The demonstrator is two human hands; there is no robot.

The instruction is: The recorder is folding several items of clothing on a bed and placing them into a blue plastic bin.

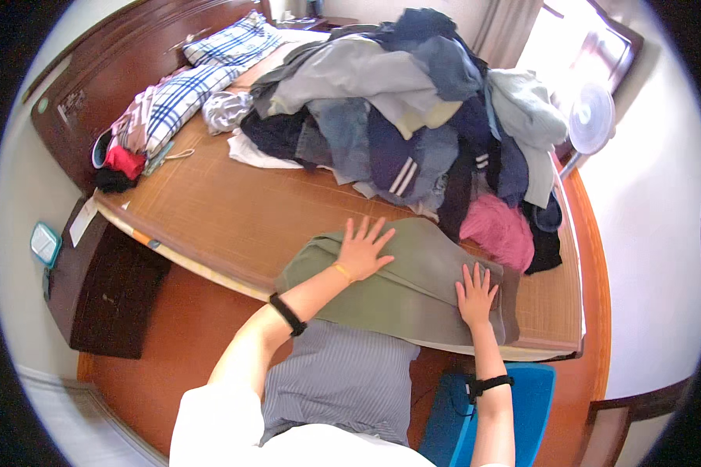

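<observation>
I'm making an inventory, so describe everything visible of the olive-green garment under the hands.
The olive-green garment looks like soft cloth, lightly creased, with a browner right end. It lies spread out at the near edge of the bed. The left hand and right hand lie on it, fingers spread. Its exact type is unclear.

So both hands are palm down on the olive garment (413, 280), nothing gripped. Left hand (364, 253) is over toward the garment's far edge, fingers fanned wide, thumb sticking out to the right. Right hand (476, 296) sits by the garment's right end, fingers a bit less spread and pointing away from the body. Left forearm (319, 294) slants up across the garment's left half, with a yellow band (342, 272) at the wrist and black strap (288, 314) further down. Right forearm (487, 354) comes almost straight up from the garment's near side.
</observation>
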